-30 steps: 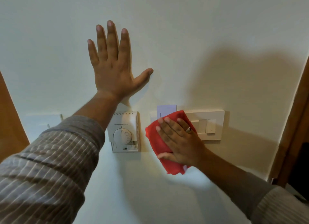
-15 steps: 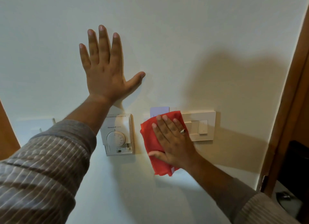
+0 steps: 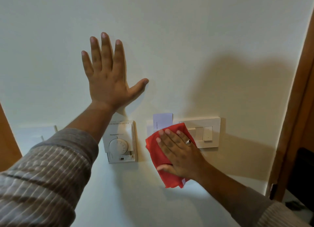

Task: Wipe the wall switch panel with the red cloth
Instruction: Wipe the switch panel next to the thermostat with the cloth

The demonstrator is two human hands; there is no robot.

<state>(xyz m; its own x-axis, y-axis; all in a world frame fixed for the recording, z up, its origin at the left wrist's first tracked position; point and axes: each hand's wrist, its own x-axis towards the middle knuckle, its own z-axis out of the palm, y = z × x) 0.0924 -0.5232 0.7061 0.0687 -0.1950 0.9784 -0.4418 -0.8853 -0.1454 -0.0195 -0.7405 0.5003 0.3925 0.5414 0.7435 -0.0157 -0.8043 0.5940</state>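
Right hand (image 3: 180,156) is pressing the red cloth (image 3: 160,156) flat against the wall (image 3: 186,40), fingers extended over it, covering the left edge of the wall switch panel (image 3: 206,131) and the bottom of a white card (image 3: 162,120) sticking up beside it. Left hand (image 3: 108,77) is lying open, fingers spread, palm on the wall above the dial thermostat (image 3: 121,142), holding nothing.
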